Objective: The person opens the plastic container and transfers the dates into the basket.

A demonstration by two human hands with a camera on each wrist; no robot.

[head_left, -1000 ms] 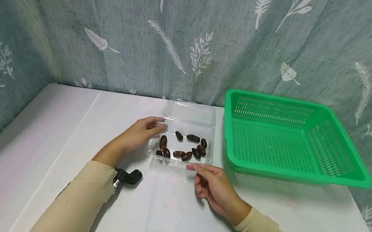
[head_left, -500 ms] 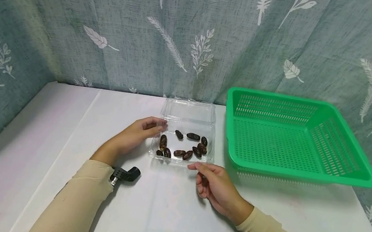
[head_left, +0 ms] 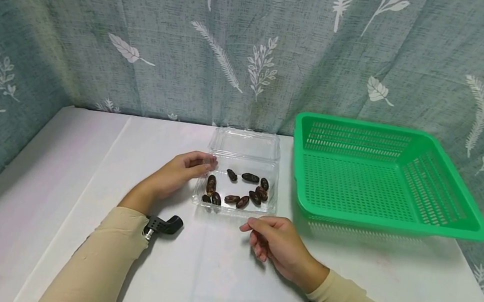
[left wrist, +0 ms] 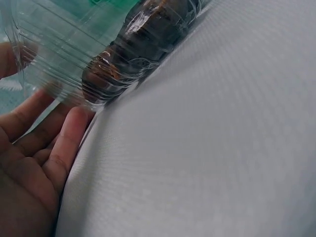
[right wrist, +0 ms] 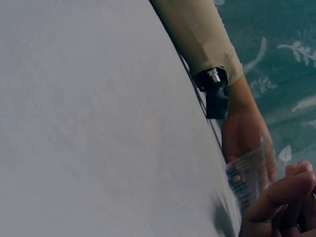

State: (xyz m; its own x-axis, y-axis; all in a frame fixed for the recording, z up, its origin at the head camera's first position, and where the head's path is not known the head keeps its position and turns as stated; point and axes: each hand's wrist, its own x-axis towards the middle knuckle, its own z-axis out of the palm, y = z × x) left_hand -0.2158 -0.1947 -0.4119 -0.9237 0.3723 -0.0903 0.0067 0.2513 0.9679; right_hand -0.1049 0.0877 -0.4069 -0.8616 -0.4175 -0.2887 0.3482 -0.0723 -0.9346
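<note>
A clear plastic clamshell box [head_left: 240, 166] lies on the white table with its lid tipped back. Several dark brown dates [head_left: 242, 202] are spread around its bottom, mostly along the sides. My left hand [head_left: 175, 175] holds the box's left side; in the left wrist view the thumb is up by the rim and the fingers [left wrist: 69, 136] touch the outer wall below. In front of the box, near its front right edge, my right hand [head_left: 282, 246] hovers with loosely bent fingers and nothing between them. The right wrist view catches only part of that hand [right wrist: 286, 202].
To the right of the box stands a green plastic basket [head_left: 455, 225] with slotted walls. Behind the table hangs a leaf-patterned curtain [head_left: 158, 20]. Each wrist carries a black camera mount [head_left: 165, 225].
My right hand has drawn its fingertips slightly down, away from the box's front edge. The left hand stays at the box's side. The dates and basket have not moved; the head view shifted slightly.
</note>
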